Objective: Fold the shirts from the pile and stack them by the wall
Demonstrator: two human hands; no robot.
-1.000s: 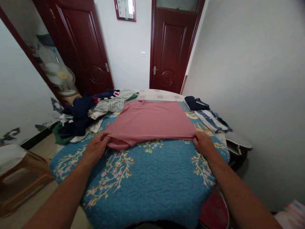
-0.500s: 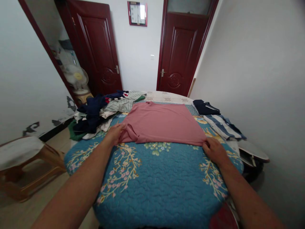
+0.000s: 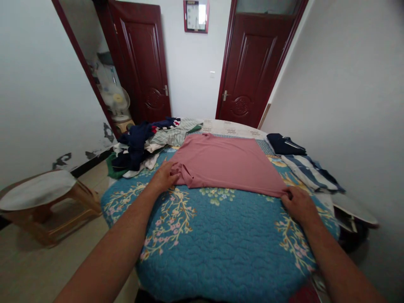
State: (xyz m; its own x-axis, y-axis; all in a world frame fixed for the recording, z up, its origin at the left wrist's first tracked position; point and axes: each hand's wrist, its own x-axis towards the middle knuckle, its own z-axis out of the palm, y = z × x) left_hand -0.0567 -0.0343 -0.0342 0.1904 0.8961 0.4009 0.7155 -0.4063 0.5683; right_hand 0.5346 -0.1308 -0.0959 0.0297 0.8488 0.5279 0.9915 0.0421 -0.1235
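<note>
Cloth, pink and spread mostly flat, lies across the middle of the surface, on top of a blue quilt with flower sprays. Its near edge runs between the two hands. The right hand pinches the near right corner between thumb and fingers. The left hand has its fingers on the near left corner, where the fabric is bunched into a small raised fold; whether those fingers grip or only press, I cannot tell.

Beyond the left hand, a loose heap of clothes, mainly navy, white, green and striped, sits just beside the cloth. On the right, a folded dark garment lies near the far corner, with a folded striped garment nearer the person. A stool stands on the floor to the left. Two dark red doors and a clock show behind.
</note>
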